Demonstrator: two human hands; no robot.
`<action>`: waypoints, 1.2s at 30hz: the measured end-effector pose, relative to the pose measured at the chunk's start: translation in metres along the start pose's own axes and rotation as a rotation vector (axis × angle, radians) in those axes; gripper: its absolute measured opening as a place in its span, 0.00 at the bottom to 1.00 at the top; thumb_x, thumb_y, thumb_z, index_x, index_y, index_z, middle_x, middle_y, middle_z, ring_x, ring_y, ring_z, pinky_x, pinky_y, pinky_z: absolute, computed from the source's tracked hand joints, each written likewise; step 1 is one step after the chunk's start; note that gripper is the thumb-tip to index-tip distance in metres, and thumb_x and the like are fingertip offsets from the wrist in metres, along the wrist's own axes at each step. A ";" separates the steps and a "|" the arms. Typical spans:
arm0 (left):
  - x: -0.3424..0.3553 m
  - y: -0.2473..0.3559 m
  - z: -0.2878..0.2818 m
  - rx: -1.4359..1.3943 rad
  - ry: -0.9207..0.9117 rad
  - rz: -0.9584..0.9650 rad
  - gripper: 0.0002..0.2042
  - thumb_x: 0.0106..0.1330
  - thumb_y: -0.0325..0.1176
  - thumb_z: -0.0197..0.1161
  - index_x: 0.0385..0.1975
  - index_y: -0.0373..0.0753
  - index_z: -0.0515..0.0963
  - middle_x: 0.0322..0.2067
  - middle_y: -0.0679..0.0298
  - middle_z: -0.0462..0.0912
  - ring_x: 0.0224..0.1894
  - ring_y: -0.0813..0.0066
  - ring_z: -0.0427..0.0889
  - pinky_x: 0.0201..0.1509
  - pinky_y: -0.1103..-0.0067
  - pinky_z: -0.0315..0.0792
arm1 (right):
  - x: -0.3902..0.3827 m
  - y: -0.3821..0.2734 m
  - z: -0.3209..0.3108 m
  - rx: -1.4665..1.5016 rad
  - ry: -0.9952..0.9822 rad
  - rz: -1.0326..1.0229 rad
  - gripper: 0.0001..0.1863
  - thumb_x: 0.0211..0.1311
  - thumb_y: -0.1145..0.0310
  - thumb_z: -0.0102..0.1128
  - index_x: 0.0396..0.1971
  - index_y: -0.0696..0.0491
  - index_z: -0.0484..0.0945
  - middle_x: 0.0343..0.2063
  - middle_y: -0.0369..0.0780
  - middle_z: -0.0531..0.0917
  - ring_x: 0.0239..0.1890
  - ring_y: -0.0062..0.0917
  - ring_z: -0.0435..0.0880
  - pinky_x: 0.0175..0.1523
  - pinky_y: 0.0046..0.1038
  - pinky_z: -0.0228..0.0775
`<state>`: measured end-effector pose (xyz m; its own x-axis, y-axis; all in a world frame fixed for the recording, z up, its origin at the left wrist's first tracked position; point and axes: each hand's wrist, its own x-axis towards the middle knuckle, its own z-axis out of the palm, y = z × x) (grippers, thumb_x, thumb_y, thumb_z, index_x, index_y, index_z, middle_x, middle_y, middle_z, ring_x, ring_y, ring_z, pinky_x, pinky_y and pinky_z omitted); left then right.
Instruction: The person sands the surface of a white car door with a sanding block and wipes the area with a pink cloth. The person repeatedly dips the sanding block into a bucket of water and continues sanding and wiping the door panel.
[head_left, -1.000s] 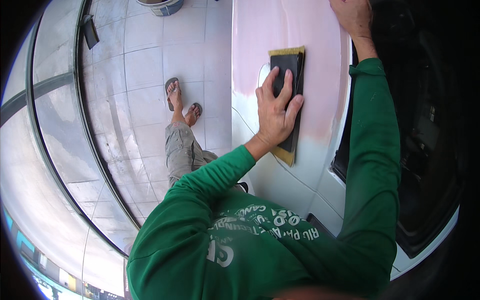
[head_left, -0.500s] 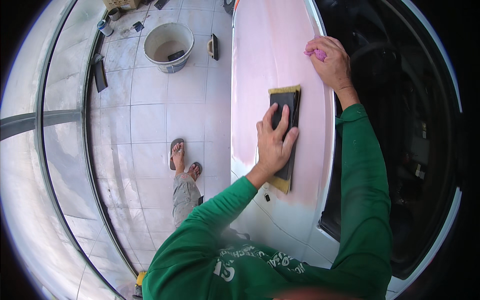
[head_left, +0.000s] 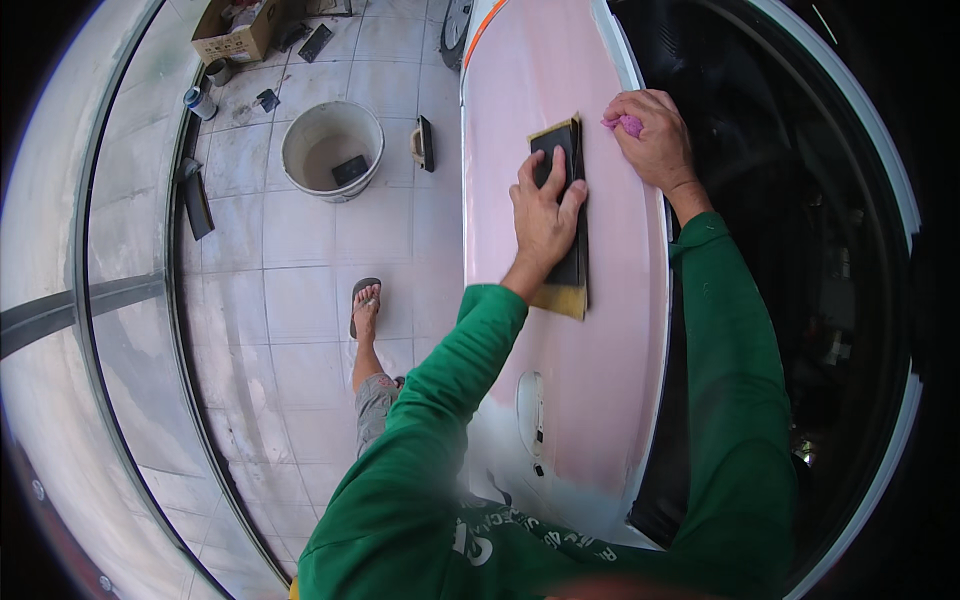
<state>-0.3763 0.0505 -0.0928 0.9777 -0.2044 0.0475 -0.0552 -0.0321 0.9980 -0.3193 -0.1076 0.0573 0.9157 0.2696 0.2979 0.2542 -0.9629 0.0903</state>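
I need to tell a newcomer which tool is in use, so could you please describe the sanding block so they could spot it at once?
On the pink car panel, find the left hand. Beneath it lies the sanding block: long, black, yellow-edged, unlike the small pink wad in the right hand.

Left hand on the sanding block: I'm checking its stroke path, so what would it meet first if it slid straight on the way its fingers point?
The left hand points up the pink panel over the sanding block. Beyond the block's top edge the picture shows only bare pink panel; the right hand sits off to the side, probably clear of that line.
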 end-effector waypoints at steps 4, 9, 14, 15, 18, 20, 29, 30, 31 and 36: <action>-0.160 0.019 -0.028 0.023 -0.140 0.011 0.31 0.70 0.42 0.66 0.72 0.40 0.71 0.71 0.41 0.61 0.64 0.46 0.65 0.69 0.58 0.62 | 0.052 0.054 0.031 -0.006 -0.011 0.015 0.06 0.57 0.74 0.69 0.34 0.49 0.86 0.41 0.35 0.89 0.52 0.35 0.84 0.63 0.37 0.74; 0.009 -0.008 -0.005 -0.048 -0.220 -0.044 0.32 0.70 0.42 0.65 0.73 0.39 0.69 0.71 0.41 0.58 0.72 0.41 0.58 0.77 0.57 0.56 | 0.094 0.104 0.053 0.016 -0.007 0.049 0.07 0.55 0.78 0.68 0.33 0.50 0.87 0.42 0.36 0.90 0.55 0.35 0.84 0.65 0.38 0.74; 0.375 -0.055 0.005 0.018 0.051 -0.053 0.31 0.71 0.51 0.59 0.71 0.41 0.71 0.69 0.40 0.61 0.62 0.35 0.68 0.68 0.56 0.67 | 0.165 0.078 0.061 0.119 -0.041 -0.047 0.08 0.52 0.81 0.67 0.31 0.51 0.87 0.39 0.37 0.90 0.53 0.36 0.86 0.63 0.36 0.76; 0.400 -0.052 0.005 -0.022 0.073 -0.103 0.31 0.72 0.49 0.60 0.71 0.40 0.72 0.69 0.40 0.62 0.62 0.35 0.68 0.67 0.56 0.67 | 0.179 0.082 0.067 0.118 -0.025 -0.059 0.09 0.50 0.82 0.66 0.30 0.52 0.87 0.38 0.37 0.90 0.52 0.36 0.86 0.62 0.37 0.76; 0.315 -0.051 0.040 0.029 0.005 -0.007 0.30 0.71 0.46 0.62 0.71 0.39 0.72 0.68 0.41 0.64 0.62 0.36 0.68 0.66 0.57 0.67 | 0.174 0.109 0.069 0.113 -0.110 0.035 0.10 0.48 0.82 0.66 0.30 0.52 0.86 0.38 0.38 0.89 0.50 0.36 0.86 0.60 0.38 0.77; 0.206 -0.034 0.026 0.007 -0.123 -0.013 0.31 0.72 0.42 0.63 0.74 0.42 0.69 0.71 0.42 0.61 0.67 0.41 0.65 0.72 0.58 0.61 | 0.169 0.119 0.070 0.113 -0.121 0.075 0.10 0.48 0.82 0.66 0.30 0.52 0.86 0.37 0.37 0.88 0.49 0.36 0.85 0.58 0.38 0.77; 0.375 -0.064 0.031 -0.080 -0.036 -0.130 0.31 0.72 0.45 0.62 0.72 0.37 0.70 0.68 0.41 0.60 0.67 0.38 0.64 0.72 0.58 0.62 | 0.194 0.111 0.069 0.135 -0.156 0.042 0.11 0.45 0.83 0.68 0.28 0.51 0.84 0.35 0.36 0.87 0.46 0.36 0.84 0.56 0.37 0.76; 0.422 -0.068 0.022 -0.089 -0.016 -0.160 0.30 0.73 0.45 0.60 0.71 0.38 0.71 0.68 0.42 0.61 0.66 0.40 0.65 0.71 0.58 0.63 | 0.203 0.110 0.073 0.149 -0.150 0.006 0.11 0.45 0.83 0.68 0.28 0.51 0.83 0.35 0.36 0.87 0.46 0.36 0.84 0.56 0.37 0.76; 0.420 -0.071 0.028 -0.064 -0.016 -0.155 0.30 0.72 0.46 0.61 0.71 0.38 0.71 0.68 0.42 0.62 0.65 0.40 0.65 0.70 0.59 0.64 | 0.202 0.111 0.073 0.151 -0.148 0.015 0.11 0.45 0.83 0.68 0.28 0.51 0.83 0.35 0.36 0.87 0.46 0.36 0.84 0.56 0.37 0.76; 0.256 -0.039 0.026 0.003 -0.112 -0.093 0.31 0.68 0.40 0.67 0.71 0.41 0.72 0.70 0.42 0.62 0.66 0.42 0.65 0.72 0.57 0.61 | 0.189 0.115 0.071 0.133 -0.183 0.105 0.11 0.45 0.82 0.68 0.28 0.50 0.83 0.35 0.35 0.87 0.46 0.36 0.84 0.56 0.37 0.77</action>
<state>-0.1296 -0.0262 -0.1210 0.9499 -0.3083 -0.0507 0.0342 -0.0590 0.9977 -0.0945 -0.1682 0.0570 0.9774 0.1735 0.1212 0.1819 -0.9814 -0.0617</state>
